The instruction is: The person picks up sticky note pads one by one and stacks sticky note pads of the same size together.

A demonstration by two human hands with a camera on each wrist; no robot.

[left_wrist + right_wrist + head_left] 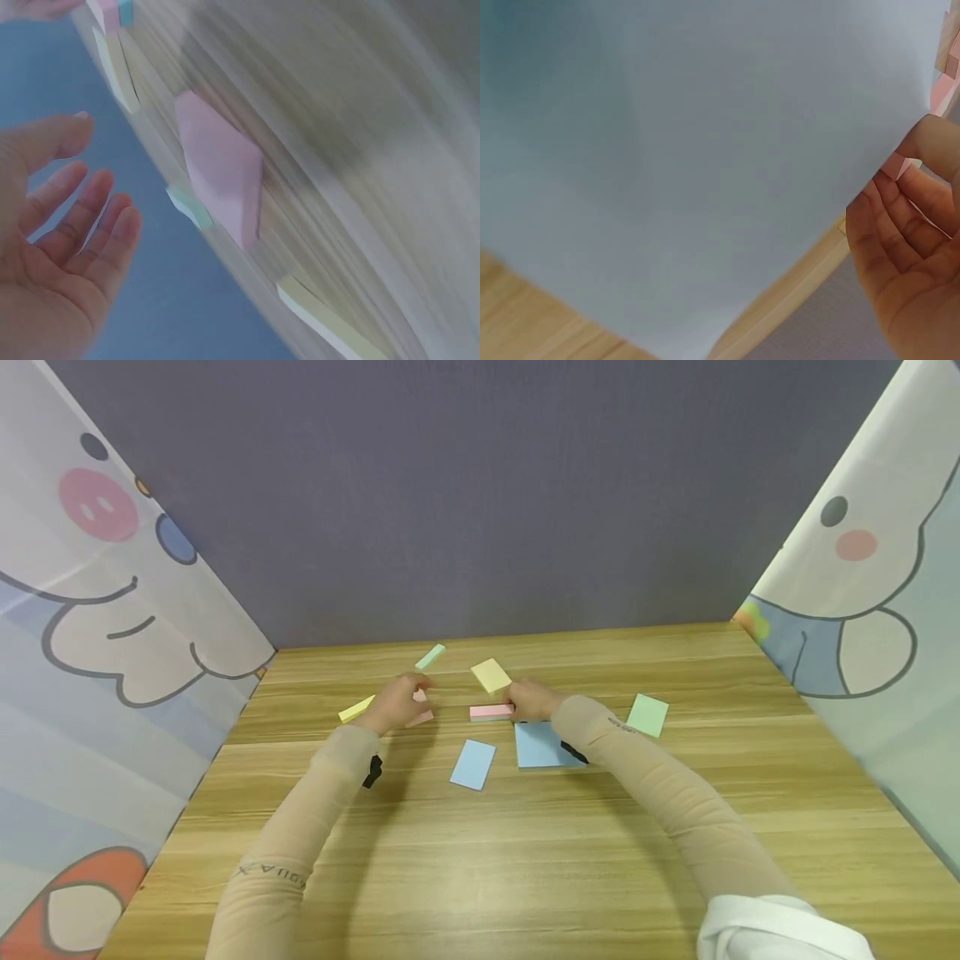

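My left hand (395, 703) hovers over a pink sticky note pad (421, 708), its fingers loosely bent and holding nothing. In the left wrist view the same hand (67, 247) has its thumb and fingers apart, with the pink pad (221, 169) beyond them. My right hand (534, 700) pinches the right end of a narrow pink-and-blue sticky note pad (489, 712) between thumb and fingers. A large blue pad (540, 747) lies just below that hand, partly covered by the forearm. It fills most of the right wrist view, where the right hand (915, 225) shows behind its edge.
A yellow pad (491, 676) lies behind the pink-and-blue one. A small blue pad (473, 765) is nearer the front. Narrow yellow (356, 709) and green (431, 657) strips lie left, a green pad (648, 715) right. A grey wall (495, 510) borders the wooden table's back.
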